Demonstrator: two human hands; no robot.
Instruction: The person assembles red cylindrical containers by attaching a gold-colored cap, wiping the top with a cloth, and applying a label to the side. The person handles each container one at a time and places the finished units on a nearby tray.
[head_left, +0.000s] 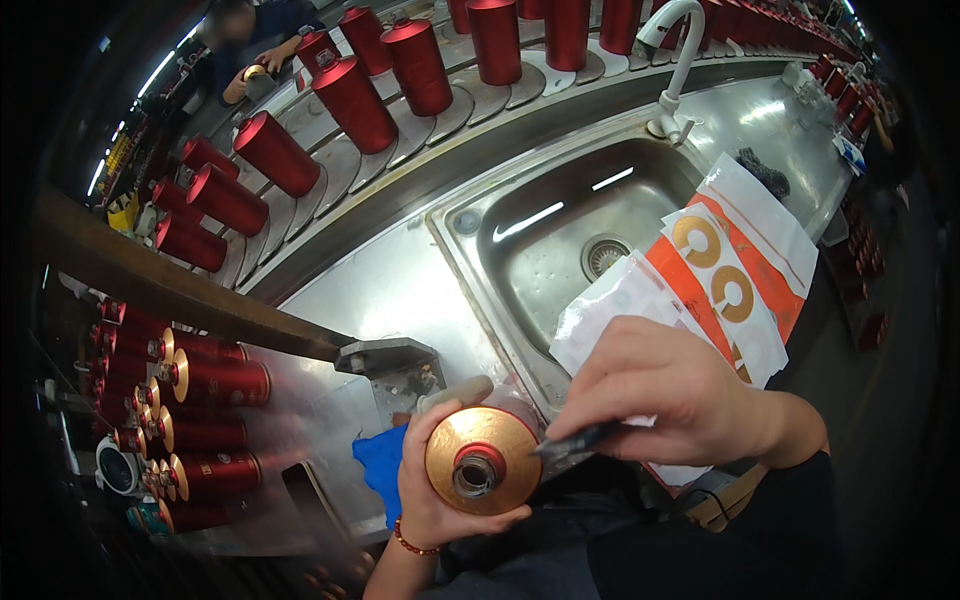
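My left hand (427, 487) is wrapped around a red bottle (484, 459) seen from above, its shoulder covered in gold and its threaded glass neck uncapped. In my right hand (660, 390) is a dark, pointed, pen-like tool (581, 441), its tip at the right edge of the gold shoulder. Below and beyond my right hand lie white sheets with ring-shaped gold stickers (731, 295), on an orange and white plastic bag (776, 251). A blue cloth (382, 465) lies left of the bottle. What the bottle's base rests on is hidden.
A steel sink (540, 255) with a white faucet (679, 67) lies ahead. Beyond it, a conveyor (480, 105) carries several red bottles (352, 105). Gold-topped bottles (217, 375) stand at left, near a phone (311, 487) and a metal bar (187, 289). A co-worker (262, 45) works across the conveyor.
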